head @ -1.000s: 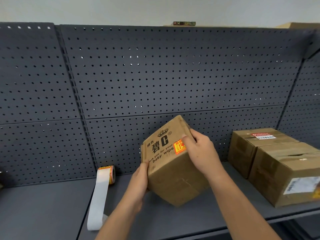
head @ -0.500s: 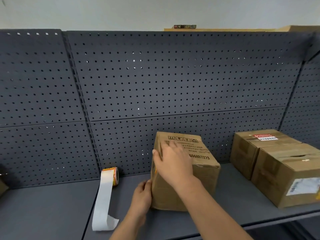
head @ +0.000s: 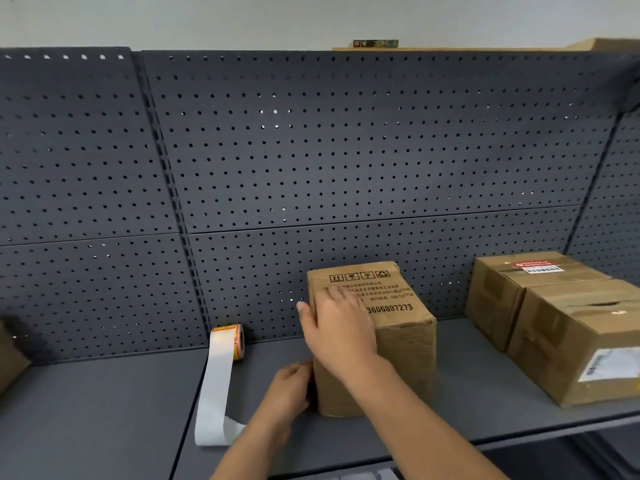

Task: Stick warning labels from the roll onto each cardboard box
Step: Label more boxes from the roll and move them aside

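Note:
A printed cardboard box (head: 394,327) stands upright on the grey shelf (head: 104,410). My right hand (head: 337,329) lies over its top left edge, fingers spread on the top face. My left hand (head: 289,388) touches the box's lower left side, fingers curled against it. The label side of the box is turned away and hidden. The label roll (head: 232,339) stands left of the box by the pegboard, with a long white backing strip (head: 214,396) trailing toward the shelf front.
Two more cardboard boxes sit at the right: a rear one (head: 512,292) with a red-and-white label on top, and a front one (head: 581,344) with a white shipping label. A dark pegboard wall (head: 311,168) backs the shelf. A brown object (head: 10,355) shows at the far left.
The box, held tilted in the air a second ago with its orange label facing me, has been turned and set down upright. My right hand moved from the label to the top.

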Motion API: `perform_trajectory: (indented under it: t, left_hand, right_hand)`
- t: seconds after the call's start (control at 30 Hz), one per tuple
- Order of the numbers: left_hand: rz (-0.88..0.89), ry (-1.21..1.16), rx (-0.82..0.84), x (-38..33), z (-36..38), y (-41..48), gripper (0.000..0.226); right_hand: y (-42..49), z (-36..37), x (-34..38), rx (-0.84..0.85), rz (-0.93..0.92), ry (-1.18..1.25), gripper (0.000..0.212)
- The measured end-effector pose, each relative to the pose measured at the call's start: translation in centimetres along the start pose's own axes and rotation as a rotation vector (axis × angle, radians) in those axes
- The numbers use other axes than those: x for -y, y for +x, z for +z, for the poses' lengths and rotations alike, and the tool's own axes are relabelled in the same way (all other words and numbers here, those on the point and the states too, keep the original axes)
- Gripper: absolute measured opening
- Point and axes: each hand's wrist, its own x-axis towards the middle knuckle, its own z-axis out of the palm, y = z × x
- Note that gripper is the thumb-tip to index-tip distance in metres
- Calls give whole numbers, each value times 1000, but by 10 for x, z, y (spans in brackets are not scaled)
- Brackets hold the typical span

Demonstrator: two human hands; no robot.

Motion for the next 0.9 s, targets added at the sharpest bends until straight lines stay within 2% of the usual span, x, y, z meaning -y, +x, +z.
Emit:
perform_trajectory:
  t: [0.13, 0.3, 0.47, 0.53, 0.6, 0.73, 0.9]
  left_hand:
    - [118, -6, 7, -17, -10, -1, 26]
    - [333, -3, -67, -56, -12, -12, 25]
    - [411, 38, 8, -82, 11, -24, 30]
    - [397, 54, -8, -86, 18, -23, 48]
    - [365, 73, -25, -86, 24, -21, 54]
    - [375, 104, -49, -78, 28, -18, 49]
    - [362, 76, -58, -75, 25, -11, 47]
  right_hand:
    - [-6, -37, -21, -101, 11, 379, 43]
    - [1, -62, -92, -326, 203, 508, 26]
    - [-1, -41, -136, -188, 386, 577, 39]
    - [-7, -32, -141, -144, 443, 662, 43]
    - [-11, -23, -144, -139, 473, 787, 40]
    - [-18, -18, -139, -143, 464, 1030, 27]
    - [-16, -15, -131, -179, 447, 1077, 21]
